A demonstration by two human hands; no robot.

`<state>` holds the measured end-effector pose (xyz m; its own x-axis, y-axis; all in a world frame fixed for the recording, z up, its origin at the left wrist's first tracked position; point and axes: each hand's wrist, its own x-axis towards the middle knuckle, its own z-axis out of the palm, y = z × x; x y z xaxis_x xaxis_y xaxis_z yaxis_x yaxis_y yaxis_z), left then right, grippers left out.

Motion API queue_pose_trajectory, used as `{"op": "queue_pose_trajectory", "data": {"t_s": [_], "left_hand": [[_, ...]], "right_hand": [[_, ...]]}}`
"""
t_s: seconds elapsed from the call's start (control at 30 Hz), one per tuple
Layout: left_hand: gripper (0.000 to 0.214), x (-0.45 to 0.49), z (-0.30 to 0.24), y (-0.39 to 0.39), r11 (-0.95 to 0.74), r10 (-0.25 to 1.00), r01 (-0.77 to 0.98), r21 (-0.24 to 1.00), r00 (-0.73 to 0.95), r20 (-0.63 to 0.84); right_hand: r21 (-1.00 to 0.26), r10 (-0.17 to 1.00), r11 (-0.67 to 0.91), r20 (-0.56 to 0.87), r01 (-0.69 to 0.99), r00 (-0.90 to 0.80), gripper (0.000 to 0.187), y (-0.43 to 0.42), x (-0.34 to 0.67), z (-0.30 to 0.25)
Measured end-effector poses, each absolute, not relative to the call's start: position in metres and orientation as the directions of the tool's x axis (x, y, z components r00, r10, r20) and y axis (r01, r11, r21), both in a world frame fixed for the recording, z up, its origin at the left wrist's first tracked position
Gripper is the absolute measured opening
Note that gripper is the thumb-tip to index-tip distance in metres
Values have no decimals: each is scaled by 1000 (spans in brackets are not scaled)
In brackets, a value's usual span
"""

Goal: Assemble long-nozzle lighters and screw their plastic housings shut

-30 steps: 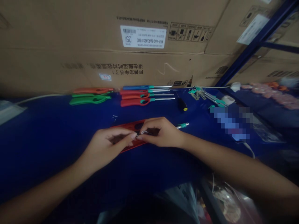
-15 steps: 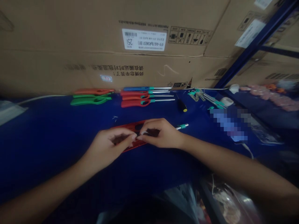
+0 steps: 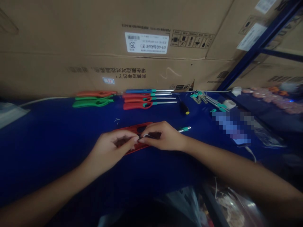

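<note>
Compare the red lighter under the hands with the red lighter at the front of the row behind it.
The near lighter lies slanted; the far lighter lies level, in line with its row. The left hand and right hand pinch and half cover the near lighter; the far lighter is untouched. The far lighter shows its whole metal tube; the near lighter only a teal tip. Both have red handles.

Cardboard boxes stand behind the blue table. Along its rear edge lie green lighters, red lighters just beside them, a screwdriver and loose metal tubes.
</note>
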<state>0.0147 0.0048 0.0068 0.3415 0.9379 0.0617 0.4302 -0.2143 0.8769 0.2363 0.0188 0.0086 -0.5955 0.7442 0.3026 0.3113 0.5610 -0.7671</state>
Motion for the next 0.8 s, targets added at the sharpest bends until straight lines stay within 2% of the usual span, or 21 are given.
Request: {"op": "queue_pose_trajectory", "data": {"t_s": [0.33,0.5,0.8], "left_hand": [[24,19,18,2,-139,958,362,922,286,32],[25,19,19,2,-62,967,303,951,255,-18],[23,17,17,3,-46,960,264,963,278,-30]], "right_hand": [[-845,780,484,298,228,-551,10,19,236,6],[-852,800,471,304,229,-518,12,18,236,4],[-858,810,461,302,228,-502,13,20,235,3]]}}
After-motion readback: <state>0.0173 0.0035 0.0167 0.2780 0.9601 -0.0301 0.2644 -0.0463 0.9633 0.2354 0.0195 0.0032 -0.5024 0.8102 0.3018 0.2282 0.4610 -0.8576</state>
